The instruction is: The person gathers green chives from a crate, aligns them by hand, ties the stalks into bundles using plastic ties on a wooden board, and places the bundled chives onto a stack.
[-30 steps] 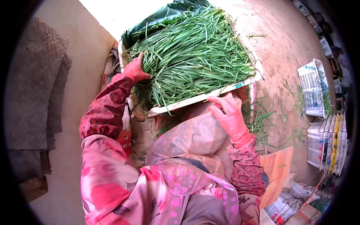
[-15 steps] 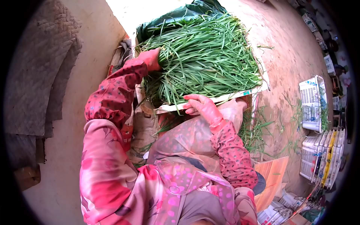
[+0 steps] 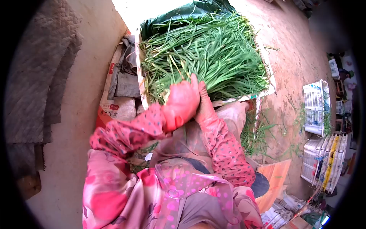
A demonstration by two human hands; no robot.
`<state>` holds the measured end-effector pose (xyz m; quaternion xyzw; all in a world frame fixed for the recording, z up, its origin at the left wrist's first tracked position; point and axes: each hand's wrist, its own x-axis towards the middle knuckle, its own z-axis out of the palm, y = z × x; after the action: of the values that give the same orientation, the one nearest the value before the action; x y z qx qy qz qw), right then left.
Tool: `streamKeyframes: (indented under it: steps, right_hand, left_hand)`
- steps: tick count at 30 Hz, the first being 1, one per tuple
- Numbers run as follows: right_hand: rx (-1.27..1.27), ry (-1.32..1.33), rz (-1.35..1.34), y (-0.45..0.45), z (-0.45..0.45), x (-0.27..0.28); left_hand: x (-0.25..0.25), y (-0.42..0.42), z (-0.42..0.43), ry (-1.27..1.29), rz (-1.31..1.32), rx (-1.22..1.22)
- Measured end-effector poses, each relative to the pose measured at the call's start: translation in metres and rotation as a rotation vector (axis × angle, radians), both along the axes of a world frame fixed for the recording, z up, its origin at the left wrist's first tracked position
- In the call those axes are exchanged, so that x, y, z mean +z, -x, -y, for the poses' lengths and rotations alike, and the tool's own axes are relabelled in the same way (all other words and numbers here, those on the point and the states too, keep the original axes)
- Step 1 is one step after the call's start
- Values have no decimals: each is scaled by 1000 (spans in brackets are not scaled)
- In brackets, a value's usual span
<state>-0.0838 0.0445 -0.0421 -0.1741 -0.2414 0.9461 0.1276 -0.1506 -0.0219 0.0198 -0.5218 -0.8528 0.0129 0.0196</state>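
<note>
My left hand (image 3: 183, 100), in a pink-red glove, is closed around the base of a bunch of long green chives (image 3: 219, 70). Their blades fan out up and to the right over the heap. Pressed up against it is my right hand (image 3: 206, 105), with the visible fingers stretched out beside the left one; part of this hand is hidden. Under both lies a white crate (image 3: 140, 72) heaped with more chives, just in front of my lap. Patterned red sleeve covers reach up both forearms.
Dark green sheeting (image 3: 167, 23) lines the crate's far side. A pale wall with grey matting (image 3: 45, 76) stands at left. Loose blades (image 3: 261, 129) litter the ground at right, near a white basket (image 3: 314, 107) and stacked baskets (image 3: 324, 162). A wooden board (image 3: 272, 183) lies beside me.
My left hand has moved right and toward me from the crate's left side, bringing the chive bunch. It now meets my right hand, which has shifted slightly.
</note>
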Motion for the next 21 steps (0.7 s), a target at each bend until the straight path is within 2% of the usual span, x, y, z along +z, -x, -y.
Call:
streamKeyframes:
  steps: [2,3,4,5,6,7,8,10,11,12,14,16,17,18,20,21]
  right_hand:
    - [-39,38,185,-18,-9,-35]
    - [-40,40,200,-27,-14,-43]
    - [23,190,201,-34,-22,-50]
    - [80,344,200,-39,-25,-52]
    - [75,345,204,-39,-23,-43]
    - [40,303,176,-37,-22,-33]
    - [5,261,148,-36,-20,-26]
    - [5,271,161,-40,-24,-37]
    - [-29,254,165,-40,-23,-38]
    - [-61,235,169,-40,-23,-38]
    - [-60,229,155,-38,-22,-28]
    - [-77,207,234,-37,-22,-23]
    - [-47,-9,374,-40,-24,-25]
    - [51,-363,406,-45,-25,1]
    - [51,-483,403,-53,-26,14]
    - [62,-410,344,-58,-26,10]
  left_hand:
    - [-14,-19,10,-7,57,7]
    - [15,-23,15,69,250,14]
    - [24,-21,20,66,260,15]
    - [30,-17,29,-131,452,-65]
    - [31,-12,37,-330,641,-147]
    - [25,-5,43,-575,642,-58]
    - [25,8,45,-791,858,112]
    - [12,50,51,-912,676,363]
    - [-8,71,50,-950,746,427]
    - [-19,83,51,-782,763,453]
    - [-56,88,50,-550,921,256]
    - [-44,50,40,-546,1132,150]
    - [-45,35,37,-519,1129,159]
    - [-45,22,34,-498,1120,167]
    - [-42,8,34,-512,1085,124]
    - [-41,2,32,-534,1051,75]
